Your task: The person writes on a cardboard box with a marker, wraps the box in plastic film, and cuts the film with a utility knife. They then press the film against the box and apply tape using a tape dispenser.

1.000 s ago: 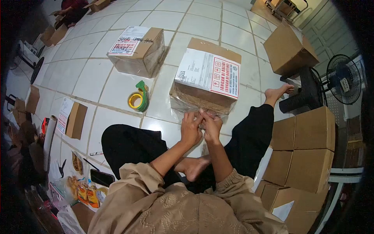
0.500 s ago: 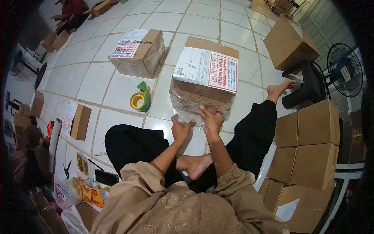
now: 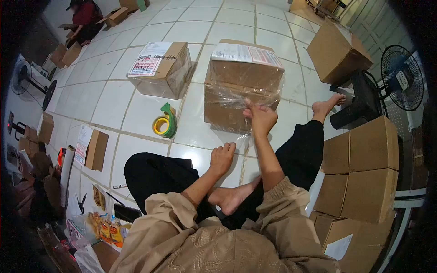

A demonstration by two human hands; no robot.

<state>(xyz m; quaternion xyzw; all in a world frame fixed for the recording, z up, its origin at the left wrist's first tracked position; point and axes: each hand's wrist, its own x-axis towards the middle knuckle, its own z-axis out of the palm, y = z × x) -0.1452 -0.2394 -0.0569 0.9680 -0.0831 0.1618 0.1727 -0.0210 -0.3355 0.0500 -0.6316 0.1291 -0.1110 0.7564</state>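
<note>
A cardboard box stands on the tiles in front of me, tipped so its front side faces me more. A printed label lies on its top. Clear plastic film covers the box and trails off its lower front edge. At that front side, my right hand has its fingers closed on the film against the cardboard. My left hand is lower and nearer me, its fingers curled at the loose end of the film. What lies inside its grip is partly hidden.
Left of the box are a green tape dispenser and a wrapped, labelled box. Stacked cartons and a fan stand at right. A smaller box and a phone lie left. A person sits far back.
The box has tilted back, showing more of its front and less of its top. My right hand moved up and right along it; my left hand shifted slightly right and down.
</note>
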